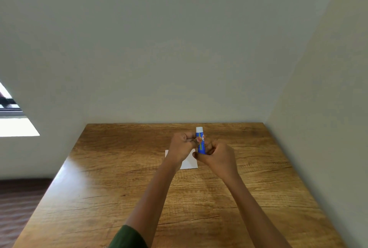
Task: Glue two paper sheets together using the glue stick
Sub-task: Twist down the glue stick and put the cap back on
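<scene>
A blue glue stick (pixel 201 144) with a white cap stands upright in the air above the table, cap end up. My left hand (pixel 184 145) pinches its upper body from the left. My right hand (pixel 216 153) wraps its lower end from the right. Below the hands a white paper sheet (pixel 189 163) lies flat on the wooden table (pixel 119 188), mostly covered by my left hand and wrist. I cannot tell whether it is one sheet or two stacked.
The table sits in a corner, with a pale wall along its far edge and another wall along its right side. Its left edge drops to a dark wooden floor (pixel 18 208). A bright window (pixel 12 120) lies at the far left.
</scene>
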